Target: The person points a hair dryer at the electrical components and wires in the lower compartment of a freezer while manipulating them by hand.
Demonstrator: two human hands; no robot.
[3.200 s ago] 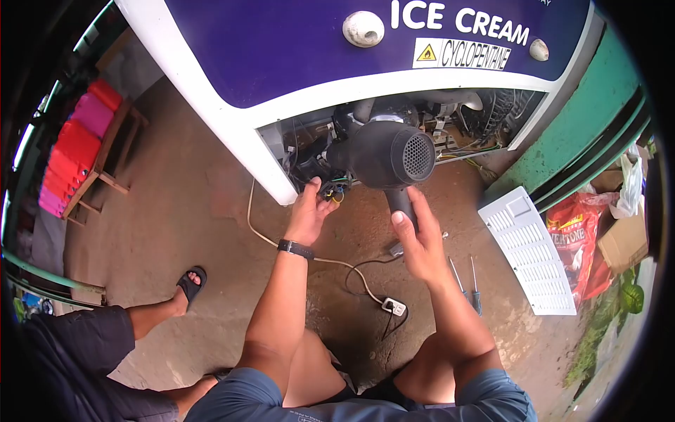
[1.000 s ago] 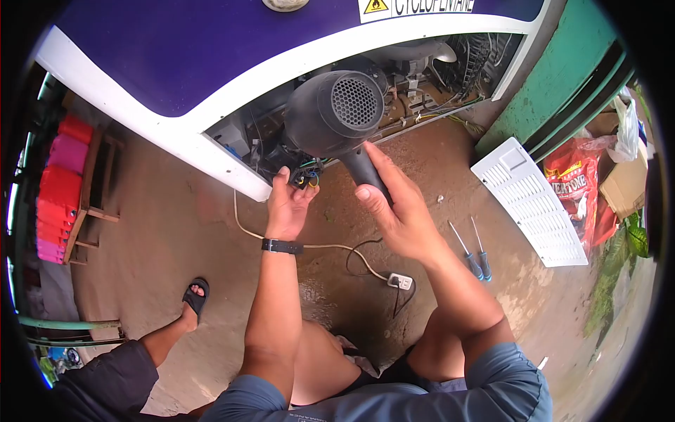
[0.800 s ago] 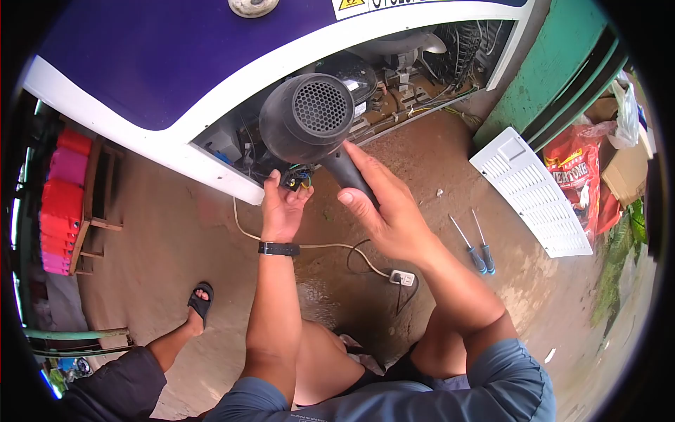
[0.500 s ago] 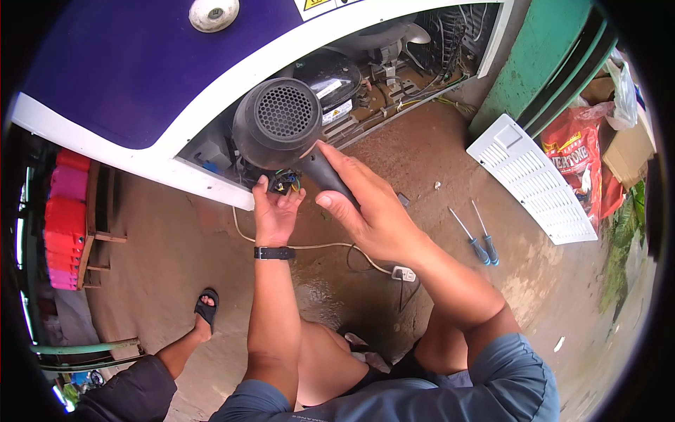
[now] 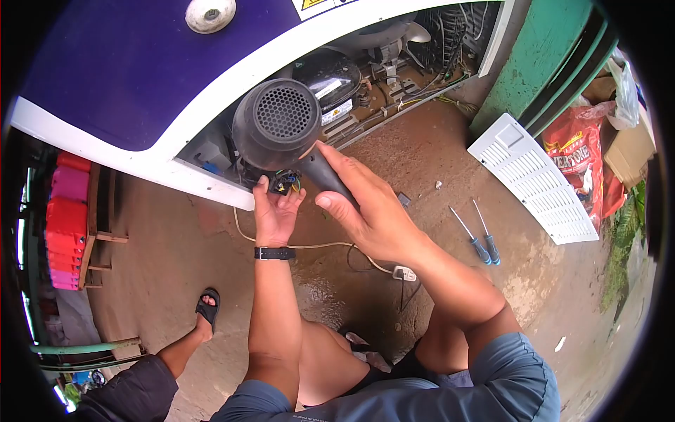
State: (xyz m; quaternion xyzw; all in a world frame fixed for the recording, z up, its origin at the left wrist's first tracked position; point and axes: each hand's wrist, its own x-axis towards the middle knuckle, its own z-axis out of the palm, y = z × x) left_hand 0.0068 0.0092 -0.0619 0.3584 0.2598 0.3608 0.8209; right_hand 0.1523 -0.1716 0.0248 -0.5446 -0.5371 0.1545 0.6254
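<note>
A black hair dryer [image 5: 284, 116] with a honeycomb grille is held by its handle in my right hand [image 5: 376, 211], in front of the freezer's opened lower compartment. Just below the dryer's body, my left hand [image 5: 276, 214] pinches a small black part with colored wires [image 5: 285, 183]. The dryer hides some of that part. Inside the compartment sits a black compressor [image 5: 329, 77] with white labels, beside pipes and wiring. The freezer [image 5: 112, 63] has a purple panel in a white frame.
On the wet floor lie two screwdrivers [image 5: 485, 243] and a white outlet block [image 5: 403, 273] on a cord. A white vent panel [image 5: 538, 179] leans at right near a red bag [image 5: 573, 155]. Another person's sandaled foot [image 5: 208, 304] stands at left. Stacked red items [image 5: 67, 218] are behind it.
</note>
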